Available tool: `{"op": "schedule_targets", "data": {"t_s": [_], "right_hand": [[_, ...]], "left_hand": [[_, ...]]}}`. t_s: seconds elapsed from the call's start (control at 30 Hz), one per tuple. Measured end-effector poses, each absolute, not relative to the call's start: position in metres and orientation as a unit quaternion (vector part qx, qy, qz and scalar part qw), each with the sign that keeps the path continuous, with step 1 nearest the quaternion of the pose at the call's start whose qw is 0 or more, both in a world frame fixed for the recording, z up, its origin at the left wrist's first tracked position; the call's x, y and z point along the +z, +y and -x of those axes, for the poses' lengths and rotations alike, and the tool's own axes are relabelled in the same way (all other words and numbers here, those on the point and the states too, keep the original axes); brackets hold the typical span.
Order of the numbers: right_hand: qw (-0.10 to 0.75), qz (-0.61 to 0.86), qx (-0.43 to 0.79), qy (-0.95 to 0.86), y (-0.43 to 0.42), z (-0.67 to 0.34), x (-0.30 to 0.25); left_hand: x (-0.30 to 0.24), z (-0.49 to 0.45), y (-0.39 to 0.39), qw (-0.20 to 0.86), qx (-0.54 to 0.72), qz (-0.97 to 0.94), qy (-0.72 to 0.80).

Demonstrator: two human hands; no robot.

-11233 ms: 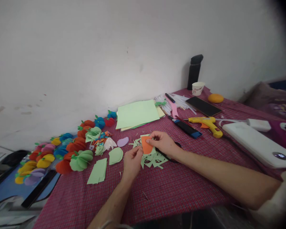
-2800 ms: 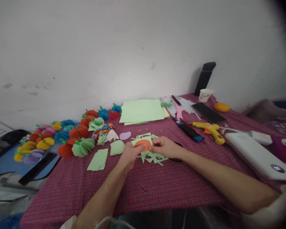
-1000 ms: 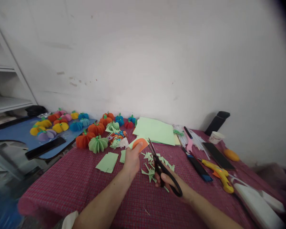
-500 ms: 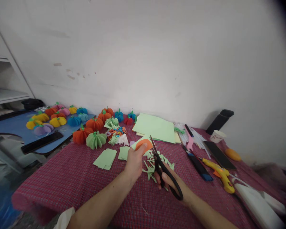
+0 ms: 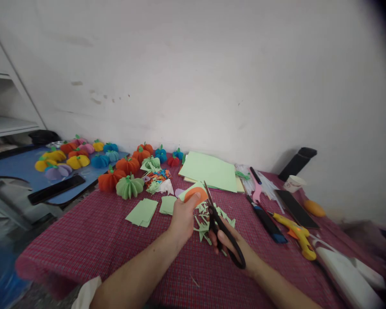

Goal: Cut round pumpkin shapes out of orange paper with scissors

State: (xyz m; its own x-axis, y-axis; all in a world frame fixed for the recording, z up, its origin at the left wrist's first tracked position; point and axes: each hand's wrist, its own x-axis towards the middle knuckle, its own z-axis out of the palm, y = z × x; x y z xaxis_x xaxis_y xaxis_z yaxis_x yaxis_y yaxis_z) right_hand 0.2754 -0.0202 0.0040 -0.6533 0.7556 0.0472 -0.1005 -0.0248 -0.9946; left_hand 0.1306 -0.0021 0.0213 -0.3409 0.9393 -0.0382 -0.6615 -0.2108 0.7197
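My left hand (image 5: 182, 216) pinches an orange paper piece with a rounded edge (image 5: 193, 194) laid over a light green paper piece (image 5: 187, 192). In my right hand (image 5: 227, 240) is a pair of black-handled scissors (image 5: 216, 216), its blades pointing up and away beside the right edge of the held papers. Whether the blades touch the paper I cannot tell. Below the hands lie curled green paper scraps (image 5: 203, 231). Left of my left hand are a stack of cut green paper rectangles (image 5: 143, 213) and a smaller green stack (image 5: 167, 205).
Folded paper pumpkins, including a green one (image 5: 130, 187), stand at the left. Large green sheets (image 5: 209, 171) lie at the back. To the right are a utility knife (image 5: 269, 224), a yellow glue gun (image 5: 296, 234), a paper cup (image 5: 294, 183) and a dark flat block (image 5: 296, 209).
Both hands have shifted very slightly, with the held papers a touch further right. The scissors stay beside the paper's edge; little else differs.
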Motion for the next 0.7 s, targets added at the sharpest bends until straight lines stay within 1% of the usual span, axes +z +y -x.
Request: {"op": "schedule_targets", "data": {"t_s": [0.7], "right_hand": [[0.31, 0.311, 0.647, -0.623, -0.0193, -0.2761, 0.0017]], "left_hand": [[0.0222, -0.1314, -0.0023, 0.53, 0.748, -0.208, 0.343]]}}
